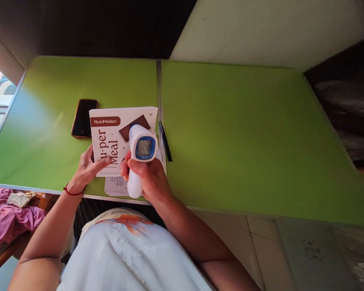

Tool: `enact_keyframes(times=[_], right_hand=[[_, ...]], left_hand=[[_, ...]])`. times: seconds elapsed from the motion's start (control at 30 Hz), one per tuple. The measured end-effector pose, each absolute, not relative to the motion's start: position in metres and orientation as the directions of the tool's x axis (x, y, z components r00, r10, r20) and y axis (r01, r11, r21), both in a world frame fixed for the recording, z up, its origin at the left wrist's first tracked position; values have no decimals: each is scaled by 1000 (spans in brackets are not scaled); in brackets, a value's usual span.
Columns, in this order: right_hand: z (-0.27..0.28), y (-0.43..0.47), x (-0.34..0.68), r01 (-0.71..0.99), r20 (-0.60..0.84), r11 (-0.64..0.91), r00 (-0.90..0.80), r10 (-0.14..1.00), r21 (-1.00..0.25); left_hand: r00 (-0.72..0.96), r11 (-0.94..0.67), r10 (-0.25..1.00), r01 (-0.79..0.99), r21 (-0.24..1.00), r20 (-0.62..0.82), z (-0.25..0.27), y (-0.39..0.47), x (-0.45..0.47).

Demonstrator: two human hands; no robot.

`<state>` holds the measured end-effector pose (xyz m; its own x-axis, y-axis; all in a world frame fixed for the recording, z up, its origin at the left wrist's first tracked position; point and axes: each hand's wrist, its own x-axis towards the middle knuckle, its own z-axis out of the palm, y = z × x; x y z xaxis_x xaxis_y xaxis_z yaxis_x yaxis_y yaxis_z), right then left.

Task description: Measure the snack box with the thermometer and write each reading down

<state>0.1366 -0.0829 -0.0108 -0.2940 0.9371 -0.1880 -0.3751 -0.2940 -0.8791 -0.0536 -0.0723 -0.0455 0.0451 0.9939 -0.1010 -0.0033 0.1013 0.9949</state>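
My right hand [153, 180] is wrapped round the handle of a white infrared thermometer [135, 185], whose blue-framed screen faces me. Its head overlaps a white box [104, 139] printed "NutriMotion" and "Meal" with brown lettering. With the thumb on its front face, my left hand [89, 165] grips that box by its lower left corner; the other fingers are hidden behind it. Handwritten paper [113, 188] lies partly under the box at the table's near edge. A black pen [166, 141] rests just right of the box, close to the table's metal seam.
The green table [245, 133] stretches far to the right and meets a wall at the back. A dark phone [84, 118] in a brown case lies left of the box. Pink cloth [12, 210] is heaped below the table's left side.
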Motion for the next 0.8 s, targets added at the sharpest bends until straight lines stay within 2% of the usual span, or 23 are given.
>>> enact_keyframes(times=[0.13,0.3,0.37,0.47,0.53,0.63,0.7,0.8], right_hand=[[-11,-83,137,-384,-158,-275,-310,938,-882],[-1,-88,160,-308,-121,-240,-359,925,-921],[1,-85,183,-204,-110,-166,-258,960,-965],[-9,-66,225,126,-60,-72,100,993,-989],[-24,-45,252,427,-55,-164,257,965,-889],[-50,-17,284,747,-57,-289,320,946,-599],[-65,-6,298,825,-77,-310,312,947,-473],[-79,-1,309,871,-101,-311,295,950,-381]], left_hand=[[46,112,993,-6,994,-112,-48,-72,-53],[83,133,989,-141,981,-123,-46,-72,-55],[79,92,994,-169,981,-79,-44,-63,-56],[52,-50,997,-181,982,61,-47,-31,-57],[44,-163,984,-186,969,174,-56,4,-56],[78,-259,958,-178,949,276,-74,62,-52],[125,-299,937,-189,935,325,-87,95,-48],[186,-325,914,-198,925,361,-100,127,-42]])
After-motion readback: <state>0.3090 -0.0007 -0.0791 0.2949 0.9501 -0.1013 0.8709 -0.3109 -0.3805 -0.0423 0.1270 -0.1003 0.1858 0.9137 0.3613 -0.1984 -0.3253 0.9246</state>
